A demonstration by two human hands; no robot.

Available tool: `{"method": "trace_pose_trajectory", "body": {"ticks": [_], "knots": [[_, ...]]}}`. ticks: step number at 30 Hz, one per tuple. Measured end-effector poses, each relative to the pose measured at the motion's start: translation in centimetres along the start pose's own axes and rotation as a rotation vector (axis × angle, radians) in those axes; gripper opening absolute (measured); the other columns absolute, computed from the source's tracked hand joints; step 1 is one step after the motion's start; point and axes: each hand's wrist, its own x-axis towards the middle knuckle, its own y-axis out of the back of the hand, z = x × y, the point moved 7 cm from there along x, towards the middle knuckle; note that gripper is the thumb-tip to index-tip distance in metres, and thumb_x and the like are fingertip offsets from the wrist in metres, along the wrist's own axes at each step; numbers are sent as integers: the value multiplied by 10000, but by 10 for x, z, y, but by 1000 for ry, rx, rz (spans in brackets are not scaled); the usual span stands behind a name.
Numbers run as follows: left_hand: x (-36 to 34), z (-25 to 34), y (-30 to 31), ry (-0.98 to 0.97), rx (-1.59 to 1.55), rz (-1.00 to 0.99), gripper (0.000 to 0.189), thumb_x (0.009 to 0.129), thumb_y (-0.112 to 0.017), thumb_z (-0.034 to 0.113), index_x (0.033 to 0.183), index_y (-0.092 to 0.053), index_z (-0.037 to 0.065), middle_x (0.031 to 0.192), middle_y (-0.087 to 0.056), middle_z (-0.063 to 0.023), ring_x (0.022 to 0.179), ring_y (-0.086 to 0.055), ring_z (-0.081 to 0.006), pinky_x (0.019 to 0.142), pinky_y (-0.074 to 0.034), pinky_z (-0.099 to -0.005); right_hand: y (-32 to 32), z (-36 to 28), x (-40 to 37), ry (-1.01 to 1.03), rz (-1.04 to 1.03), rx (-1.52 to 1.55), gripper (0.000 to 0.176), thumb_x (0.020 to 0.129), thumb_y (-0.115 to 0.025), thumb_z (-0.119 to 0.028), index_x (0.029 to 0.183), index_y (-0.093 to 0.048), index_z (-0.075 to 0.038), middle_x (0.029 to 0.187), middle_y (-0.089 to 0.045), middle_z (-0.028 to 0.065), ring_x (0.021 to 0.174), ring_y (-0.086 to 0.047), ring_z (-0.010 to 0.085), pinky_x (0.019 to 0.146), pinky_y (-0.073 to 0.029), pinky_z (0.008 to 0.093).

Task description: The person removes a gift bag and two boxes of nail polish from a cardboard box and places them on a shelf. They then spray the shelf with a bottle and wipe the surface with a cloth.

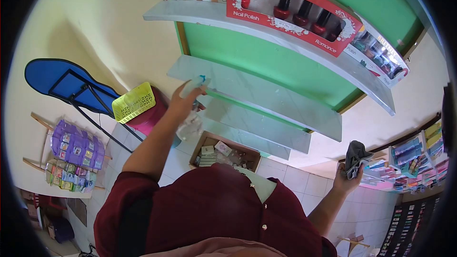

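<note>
My left hand (183,101) is wrapped round the top of a clear spray bottle (190,127) with a whitish head and a bit of blue at its tip. The bottle hangs tilted before the left ends of the shelves. Out to the right, my right hand (346,182) grips a crumpled dark grey cloth (356,159), apart from the shelves. Closest to the bottle are a bare pale grey shelf (266,97) and a lower shelf (252,123), both set against a green back panel (271,59).
On the top shelf (200,13) stands a red nail polish box (266,18) between other polish boxes. Below lies an open carton (257,164) of small boxes. At left are a yellow-green basket (134,102) and a blue ironing board (57,78); stocked racks (414,157) stand at right.
</note>
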Motion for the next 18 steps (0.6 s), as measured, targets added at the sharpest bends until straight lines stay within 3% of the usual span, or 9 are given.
{"method": "trace_pose_trajectory", "body": {"ticks": [2, 4, 6, 8, 11, 13, 18], "knots": [[5, 26, 2, 33, 136, -69, 305, 894, -647, 274, 1063, -650, 20, 945, -664, -68, 615, -640, -160, 554, -523, -290, 15, -7, -3, 11, 68, -21, 251, 944, -591, -333, 1126, -634, -165, 1051, -697, 19, 844, -616, 147, 637, -385, 312], [16, 43, -1, 71, 272, -133, 330, 903, -623, 308, 1059, -656, 19, 952, -669, -71, 617, -637, -154, 555, -524, -300, 26, -7, 0, -22, -34, -17, 274, 936, -596, -346, 1140, -636, -167, 1078, -695, 14, 891, -623, 156, 668, -397, 325], [30, 56, -10, 23, 575, -248, 364, 845, -672, 354, 979, -661, 16, 852, -673, -84, 559, -637, -187, 523, -510, -286, 33, -3, -4, -22, 16, -28, 276, 935, -597, -347, 1139, -638, -166, 1079, -695, 11, 890, -623, 156, 672, -401, 324], [45, 68, -23, 81, 661, -308, 361, 833, -671, 356, 945, -663, 12, 819, -671, -88, 551, -633, -191, 511, -507, -297, 28, 4, -14, -7, 135, -50, 281, 932, -597, -348, 1135, -644, -159, 1060, -698, 10, 866, -623, 151, 658, -406, 311], [52, 84, -54, 133, 791, -450, 376, 806, -675, 363, 865, -658, -8, 738, -655, -97, 537, -629, -206, 481, -499, -325, 35, 11, -17, -11, 136, -46, 272, 933, -597, -347, 1116, -645, -152, 1037, -701, 15, 845, -619, 146, 639, -406, 309], [62, 79, -63, 189, 1070, -483, 408, 795, -682, 384, 851, -652, -19, 734, -648, -104, 557, -646, -217, 472, -494, -334, 33, 10, -23, -11, 117, -53, 254, 935, -594, -343, 1093, -644, -150, 1021, -702, 19, 826, -616, 140, 624, -405, 309], [71, 74, -110, 195, 987, -634, 355, 837, -671, 361, 857, -662, 7, 725, -645, -79, 506, -612, -195, 457, -493, -312, 52, 7, -38, 10, 152, -31, 225, 942, -588, -338, 1064, -642, -157, 973, -700, 3, 766, -594, 119, 593, -385, 289]]}}
